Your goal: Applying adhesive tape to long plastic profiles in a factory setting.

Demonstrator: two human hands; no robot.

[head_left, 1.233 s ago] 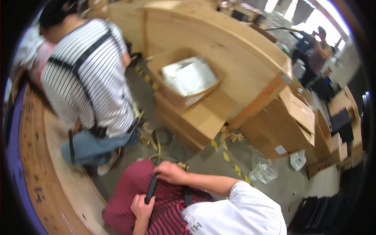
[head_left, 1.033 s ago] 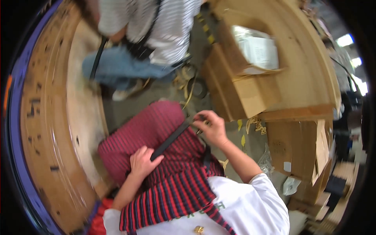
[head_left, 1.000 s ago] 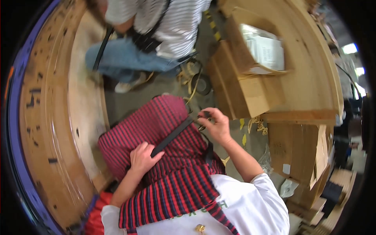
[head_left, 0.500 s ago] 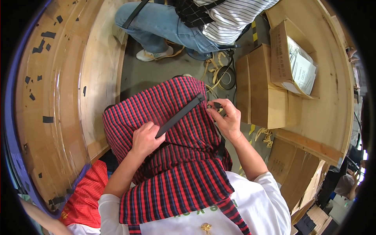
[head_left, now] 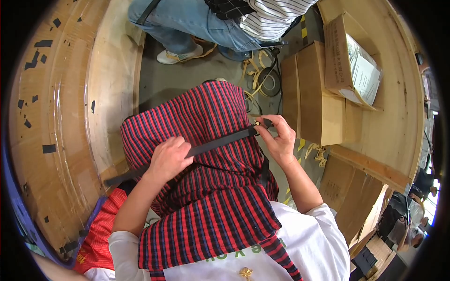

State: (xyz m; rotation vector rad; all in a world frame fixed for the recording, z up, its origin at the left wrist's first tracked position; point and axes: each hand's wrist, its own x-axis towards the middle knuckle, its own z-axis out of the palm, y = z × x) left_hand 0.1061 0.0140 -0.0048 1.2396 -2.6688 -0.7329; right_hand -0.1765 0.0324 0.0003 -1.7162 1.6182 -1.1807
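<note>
A long flat black strip (head_left: 225, 142) crosses above my lap, its far end out past the left side of the apron. My left hand (head_left: 171, 158) is closed around its middle. At its right end my right hand (head_left: 281, 139) pinches a small dark piece (head_left: 257, 123) with a yellowish spot. Strip and piece meet at my fingertips; whether they are joined I cannot tell. Beneath both hands a red and black striped apron (head_left: 187, 112) covers my knees.
Opposite sits a person in jeans (head_left: 197, 28). A black tape roll (head_left: 269, 83) and yellowish straps lie on the floor. At right, an open carton (head_left: 337, 61) holds papers on stacked boxes (head_left: 311, 103). Taped cardboard (head_left: 61, 122) stands left; someone in red (head_left: 101, 234) is beside me.
The strip has swung to a flatter angle, and its right end has come to my right fingertips, from which it was apart. More of it now shows beyond my left hand.
</note>
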